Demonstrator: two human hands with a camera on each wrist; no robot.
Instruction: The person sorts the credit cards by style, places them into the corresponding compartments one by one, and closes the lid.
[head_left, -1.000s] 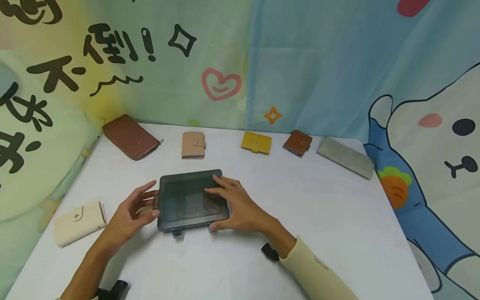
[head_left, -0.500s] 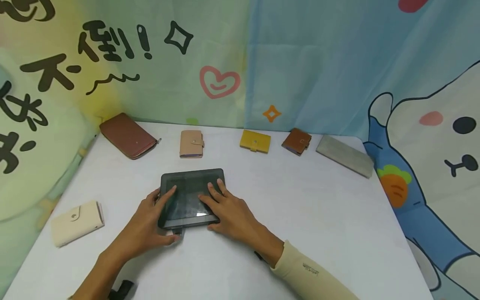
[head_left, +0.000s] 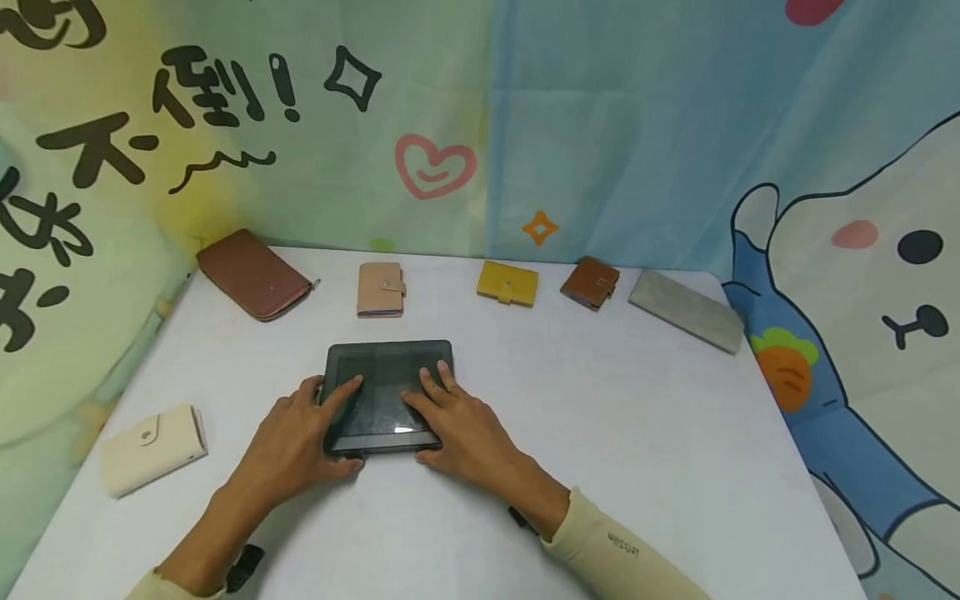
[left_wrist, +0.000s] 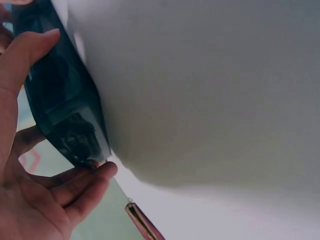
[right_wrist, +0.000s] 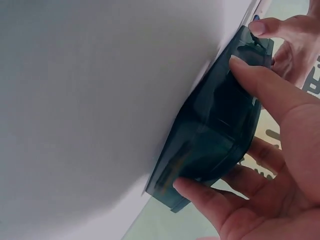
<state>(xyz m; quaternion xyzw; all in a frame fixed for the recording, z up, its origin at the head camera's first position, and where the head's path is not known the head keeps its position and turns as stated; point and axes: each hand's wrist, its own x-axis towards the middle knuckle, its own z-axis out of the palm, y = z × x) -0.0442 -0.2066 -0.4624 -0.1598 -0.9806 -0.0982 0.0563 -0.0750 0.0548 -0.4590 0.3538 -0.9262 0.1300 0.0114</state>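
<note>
A dark translucent plastic box (head_left: 384, 392) with its lid down sits on the white table, between both hands. My left hand (head_left: 288, 442) grips its front left corner: thumb at the front edge by a latch, one finger on the lid, others along the left side. My right hand (head_left: 472, 429) holds the right part, fingers spread over the lid, thumb at the front edge. In the left wrist view the fingertips touch the short side of the box (left_wrist: 62, 90). The right wrist view has the thumb on the box's front wall (right_wrist: 215, 115). Its contents are unclear.
A cream wallet (head_left: 153, 450) lies at left. Along the back are a brown zip wallet (head_left: 255, 275), a beige snap wallet (head_left: 380, 290), a yellow wallet (head_left: 507, 283), a small brown wallet (head_left: 590, 283) and a grey case (head_left: 686, 311). A printed curtain (head_left: 600, 125) hangs behind.
My left hand has moved from the box's left side onto its front left corner. The front latches, hanging out a second ago, are now mostly hidden by the thumbs. The box has shifted slightly right.
</note>
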